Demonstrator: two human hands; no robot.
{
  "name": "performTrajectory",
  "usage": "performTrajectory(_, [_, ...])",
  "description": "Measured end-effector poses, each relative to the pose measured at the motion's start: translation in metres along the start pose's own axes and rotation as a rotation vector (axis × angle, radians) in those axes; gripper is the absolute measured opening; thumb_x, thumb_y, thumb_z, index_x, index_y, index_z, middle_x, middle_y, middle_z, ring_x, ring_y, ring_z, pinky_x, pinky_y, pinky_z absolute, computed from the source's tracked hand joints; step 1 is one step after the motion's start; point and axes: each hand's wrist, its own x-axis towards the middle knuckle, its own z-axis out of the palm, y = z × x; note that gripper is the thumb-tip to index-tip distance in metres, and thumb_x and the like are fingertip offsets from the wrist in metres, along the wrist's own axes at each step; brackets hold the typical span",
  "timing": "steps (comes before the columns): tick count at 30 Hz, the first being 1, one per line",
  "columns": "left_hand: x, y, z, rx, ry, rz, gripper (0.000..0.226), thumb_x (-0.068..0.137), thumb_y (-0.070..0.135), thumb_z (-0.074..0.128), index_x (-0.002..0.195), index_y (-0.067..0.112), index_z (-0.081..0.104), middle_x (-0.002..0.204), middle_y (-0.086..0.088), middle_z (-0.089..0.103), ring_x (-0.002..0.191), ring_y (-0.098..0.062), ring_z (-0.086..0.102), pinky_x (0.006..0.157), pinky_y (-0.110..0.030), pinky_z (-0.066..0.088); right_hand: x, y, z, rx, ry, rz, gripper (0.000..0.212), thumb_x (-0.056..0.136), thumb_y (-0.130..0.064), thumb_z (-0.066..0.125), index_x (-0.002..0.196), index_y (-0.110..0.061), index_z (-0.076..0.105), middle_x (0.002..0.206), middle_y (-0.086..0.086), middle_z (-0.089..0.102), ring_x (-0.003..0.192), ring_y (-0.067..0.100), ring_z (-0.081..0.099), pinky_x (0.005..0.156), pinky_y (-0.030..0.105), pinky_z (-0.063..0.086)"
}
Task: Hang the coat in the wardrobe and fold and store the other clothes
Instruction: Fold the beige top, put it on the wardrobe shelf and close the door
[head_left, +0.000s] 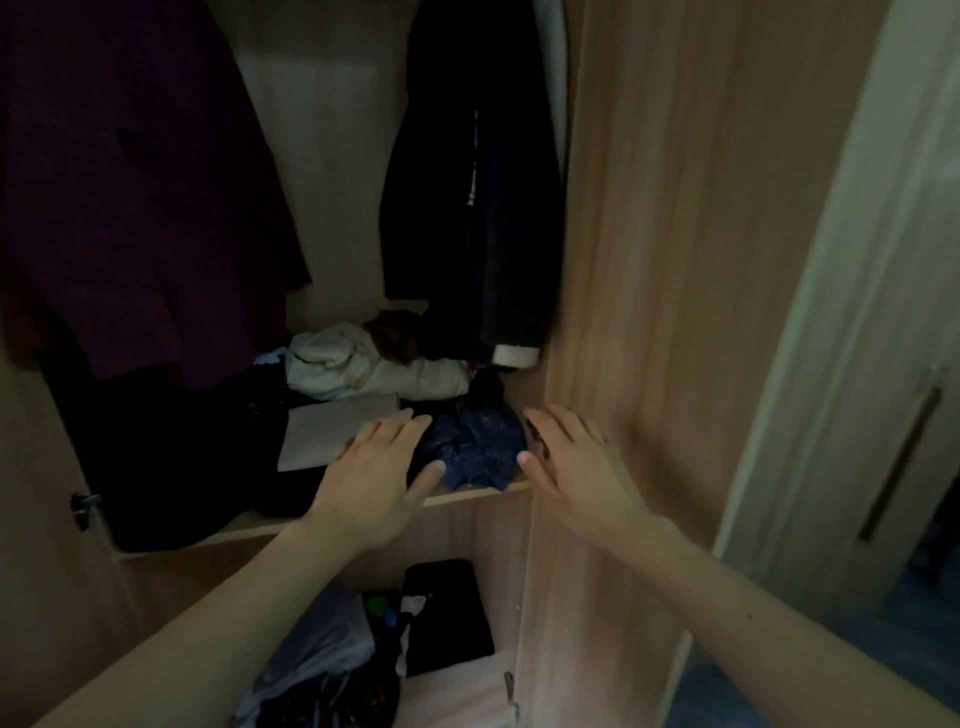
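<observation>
From the head camera, the left hand (382, 467) and right hand (571, 467) are reaching into the wardrobe (649, 260), both with fingers straight and spread, gripping nothing. They are flanking a crumpled dark blue garment (475, 447) that is lying at the front of the shelf (498, 488). The left thumb is resting on its edge, while whether the right hand is touching it cannot be told. A maroon coat (130, 208) and a black coat (478, 208) are hanging above, and a white bundle (363, 364) is sitting behind the garment.
</observation>
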Motion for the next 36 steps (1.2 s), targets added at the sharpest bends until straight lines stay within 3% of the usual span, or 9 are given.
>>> performTrajectory(6, [0.01,0.008,0.005,-0.068,0.054,0.051,0.062,0.099,0.055,0.037,0.153,0.025,0.027,0.157,0.002,0.032,0.143,-0.021,0.026,0.111,-0.04,0.028,-0.052,0.009,-0.022,-0.12,0.004,0.066,0.053,0.102,-0.047,0.037,0.15,-0.023,0.03,0.151,0.0,0.037,0.134,0.021,0.038,0.102,0.041,0.041])
performTrajectory(9, [0.009,0.024,0.009,-0.097,0.032,0.082,0.063,0.099,0.056,0.037,0.153,0.025,0.028,0.155,0.002,0.034,0.142,-0.021,0.027,0.111,-0.04,0.028,-0.066,0.016,-0.04,-0.155,0.02,0.086,0.057,0.1,-0.052,0.03,0.149,-0.023,0.03,0.153,0.0,0.035,0.135,0.021,0.037,0.104,0.045,0.042])
performTrajectory(11, [0.006,0.035,0.01,-0.102,0.006,0.112,0.069,0.094,0.063,0.028,0.151,0.025,0.03,0.154,0.003,0.036,0.141,-0.02,0.028,0.113,-0.042,0.03,-0.07,0.02,-0.055,-0.146,0.064,0.085,0.059,0.099,-0.049,0.03,0.15,-0.018,0.031,0.153,0.003,0.036,0.135,0.021,0.038,0.106,0.046,0.042])
performTrajectory(13, [0.004,0.043,0.009,-0.073,-0.002,0.144,0.075,0.088,0.066,0.02,0.15,0.027,0.031,0.154,0.005,0.036,0.141,-0.019,0.028,0.114,-0.044,0.029,-0.072,0.027,-0.068,-0.134,0.144,0.061,0.054,0.099,-0.034,0.045,0.148,-0.014,0.035,0.149,0.006,0.041,0.133,0.023,0.041,0.106,0.048,0.042])
performTrajectory(19, [0.017,0.063,-0.006,-0.033,0.082,0.141,0.055,0.098,0.053,0.042,0.147,0.028,0.037,0.147,0.003,0.045,0.133,-0.021,0.039,0.106,-0.043,0.032,-0.082,0.05,-0.103,-0.101,0.31,0.016,0.047,0.096,-0.017,0.054,0.141,-0.015,0.044,0.142,0.005,0.047,0.133,0.023,0.042,0.11,0.047,0.04])
performTrajectory(23, [0.021,0.088,-0.013,0.01,0.072,0.139,0.059,0.098,0.057,0.038,0.15,0.031,0.029,0.148,0.003,0.044,0.135,-0.021,0.037,0.104,-0.043,0.032,-0.085,0.072,-0.116,-0.065,0.356,-0.01,0.045,0.095,-0.018,0.055,0.14,-0.015,0.049,0.144,0.004,0.048,0.139,0.023,0.038,0.11,0.048,0.039])
performTrajectory(29, [0.027,0.116,-0.019,0.083,0.053,0.15,0.072,0.088,0.067,0.02,0.151,0.033,0.028,0.15,0.007,0.041,0.137,-0.018,0.036,0.105,-0.042,0.032,-0.082,0.097,-0.129,-0.015,0.411,-0.007,0.048,0.095,-0.024,0.058,0.142,-0.023,0.046,0.158,0.007,0.027,0.145,0.027,0.027,0.11,0.053,0.038])
performTrajectory(33, [0.026,0.126,-0.022,0.129,0.055,0.148,0.063,0.096,0.061,0.029,0.152,0.033,0.026,0.151,0.009,0.038,0.139,-0.017,0.032,0.111,-0.046,0.029,-0.068,0.109,-0.131,0.001,0.387,0.065,0.062,0.093,-0.032,0.059,0.149,-0.034,0.033,0.165,0.005,0.001,0.148,0.033,0.018,0.11,0.059,0.036])
performTrajectory(36, [0.026,0.129,-0.027,0.164,0.056,0.138,0.061,0.096,0.061,0.029,0.15,0.033,0.029,0.15,0.009,0.039,0.138,-0.017,0.033,0.111,-0.046,0.03,-0.056,0.113,-0.131,0.092,0.321,0.085,0.075,0.094,-0.03,0.06,0.154,-0.038,0.017,0.163,-0.003,-0.016,0.151,0.031,0.012,0.114,0.056,0.033])
